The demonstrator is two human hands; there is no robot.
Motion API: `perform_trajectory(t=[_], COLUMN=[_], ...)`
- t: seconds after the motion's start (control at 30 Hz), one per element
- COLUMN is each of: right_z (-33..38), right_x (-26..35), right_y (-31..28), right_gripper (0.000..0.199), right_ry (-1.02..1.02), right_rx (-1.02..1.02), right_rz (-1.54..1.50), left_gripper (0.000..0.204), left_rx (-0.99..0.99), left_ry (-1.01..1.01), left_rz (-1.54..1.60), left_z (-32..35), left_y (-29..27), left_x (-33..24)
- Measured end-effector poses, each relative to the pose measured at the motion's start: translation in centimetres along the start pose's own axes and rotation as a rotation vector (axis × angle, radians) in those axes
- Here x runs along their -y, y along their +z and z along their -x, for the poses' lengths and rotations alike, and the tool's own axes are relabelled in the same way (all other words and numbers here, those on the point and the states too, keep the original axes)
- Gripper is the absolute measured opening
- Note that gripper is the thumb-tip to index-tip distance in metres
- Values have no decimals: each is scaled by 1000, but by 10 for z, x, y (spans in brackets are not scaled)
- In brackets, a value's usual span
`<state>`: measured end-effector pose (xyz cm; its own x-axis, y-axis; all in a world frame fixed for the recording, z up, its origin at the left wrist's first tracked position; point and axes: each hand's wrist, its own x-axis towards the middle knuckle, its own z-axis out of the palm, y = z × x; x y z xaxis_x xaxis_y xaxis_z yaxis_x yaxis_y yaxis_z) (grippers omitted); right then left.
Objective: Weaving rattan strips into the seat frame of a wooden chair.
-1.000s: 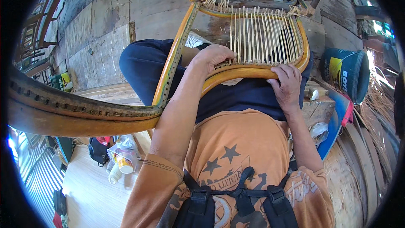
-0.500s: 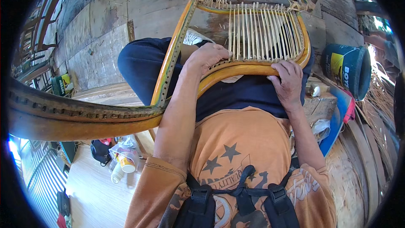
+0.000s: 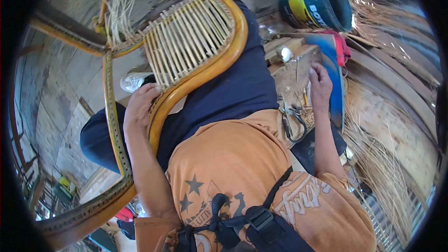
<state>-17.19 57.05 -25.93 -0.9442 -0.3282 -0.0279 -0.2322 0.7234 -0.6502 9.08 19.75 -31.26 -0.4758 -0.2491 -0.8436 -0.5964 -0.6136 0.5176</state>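
A curved, varnished wooden chair frame (image 3: 186, 85) lies across my lap, with small holes along its inner rims. Pale cane strands (image 3: 184, 35) run side by side across the opening. My left hand (image 3: 141, 105) is closed at the frame's inner rim, its fingertips pinching the lower end of the leftmost strand; the thumb side is partly hidden. My right hand (image 3: 320, 86) is off the frame, above a wooden block (image 3: 294, 60) on my right. Its fingers are loosely bent and apart from the thumb, and nothing shows in them. Scissors (image 3: 293, 123) lie near its wrist.
A dark green bucket (image 3: 305, 7) stands at the far right. Behind my right hand is a blue board (image 3: 337, 93) with a red cloth (image 3: 343, 49). Loose cane strips (image 3: 380, 172) lie along the right. A bunch of loose strands (image 3: 122, 11) hangs at the frame's far corner.
My right hand has left the frame's front rail and moved right, over the wooden block. My left hand stays by the leftmost strand. The view has swung right, bringing the scissors into sight.
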Motion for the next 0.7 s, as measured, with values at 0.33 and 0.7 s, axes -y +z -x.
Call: perform_trajectory(t=[0.33, 0.7], right_z=[162, 163], right_x=[-85, -84], right_y=[-5, 12], right_gripper=[17, 19], right_ry=[339, 365], right_rx=[293, 180], right_rz=[496, 440], left_gripper=[7, 8], left_rx=[32, 14], left_ry=[-35, -11], left_rz=[62, 39], left_z=[-1, 4], left_y=[6, 16], left_x=[-5, -11])
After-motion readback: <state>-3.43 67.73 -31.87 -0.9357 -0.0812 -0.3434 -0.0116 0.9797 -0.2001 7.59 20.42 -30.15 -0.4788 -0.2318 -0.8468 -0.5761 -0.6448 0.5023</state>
